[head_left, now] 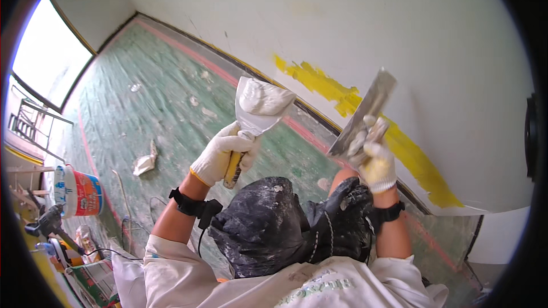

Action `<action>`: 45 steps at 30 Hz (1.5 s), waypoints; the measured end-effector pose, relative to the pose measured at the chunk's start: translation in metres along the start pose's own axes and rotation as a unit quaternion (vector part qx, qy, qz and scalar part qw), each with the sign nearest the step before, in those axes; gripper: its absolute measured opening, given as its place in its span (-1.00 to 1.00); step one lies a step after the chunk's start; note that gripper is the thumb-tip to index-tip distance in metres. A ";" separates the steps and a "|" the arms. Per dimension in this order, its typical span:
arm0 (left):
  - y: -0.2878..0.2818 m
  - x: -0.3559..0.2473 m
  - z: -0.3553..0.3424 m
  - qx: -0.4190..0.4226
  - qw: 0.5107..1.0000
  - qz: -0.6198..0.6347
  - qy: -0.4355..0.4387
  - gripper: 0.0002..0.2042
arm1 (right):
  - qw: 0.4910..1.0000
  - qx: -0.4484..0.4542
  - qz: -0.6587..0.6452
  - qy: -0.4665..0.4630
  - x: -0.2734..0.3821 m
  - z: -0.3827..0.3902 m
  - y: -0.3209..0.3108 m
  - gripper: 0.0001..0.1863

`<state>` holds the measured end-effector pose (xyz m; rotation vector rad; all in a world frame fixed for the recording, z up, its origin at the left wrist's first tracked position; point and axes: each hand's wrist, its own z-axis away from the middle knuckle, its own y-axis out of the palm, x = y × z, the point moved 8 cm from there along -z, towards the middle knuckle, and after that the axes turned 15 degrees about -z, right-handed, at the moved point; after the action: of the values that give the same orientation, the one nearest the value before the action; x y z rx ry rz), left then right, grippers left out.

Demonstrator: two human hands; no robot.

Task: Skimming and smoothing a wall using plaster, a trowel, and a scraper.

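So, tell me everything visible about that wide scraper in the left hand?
The pale, metal-looking scraper has a broad, flared blade and a stained yellow handle. A mound of white paste covers much of the blade. The left hand, gloved in white knit, grips the handle, blade toward the picture's top, over the wrinkled green floor sheet.

Gloves [382, 174] look like matt knit cloth — scraper [254, 126] in the left hand [224, 151]: smeared blade [249, 118], creamy-smooth putty [265, 99]. Trowel [371, 98] in the right hand [372, 151] is dull, smudgy metal. Wall [451, 80] beyond it's pretty matt — plasticky sheet [168, 88] below both hands is wrinkled and dusty.
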<state>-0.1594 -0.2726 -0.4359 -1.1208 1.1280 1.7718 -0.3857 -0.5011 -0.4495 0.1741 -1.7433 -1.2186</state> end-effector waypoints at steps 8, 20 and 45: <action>0.050 -0.092 0.025 -0.070 0.976 -0.190 0.085 -0.65 | 0.889 0.238 0.373 -0.119 -0.005 0.023 0.113 -0.76; 0.057 -0.094 0.020 0.030 0.671 -0.692 0.263 -0.40 | 0.748 0.365 0.527 -0.171 -0.049 -0.012 0.107 -0.39; -0.298 0.342 -0.010 -0.408 0.910 -0.005 -0.073 -0.88 | 0.562 0.100 0.818 -0.068 -0.323 -0.253 -0.109 -0.73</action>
<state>-0.0066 -0.1379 -0.8413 -1.4055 0.2501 2.3501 -0.0651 -0.5289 -0.7266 -1.2191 -1.2479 0.4150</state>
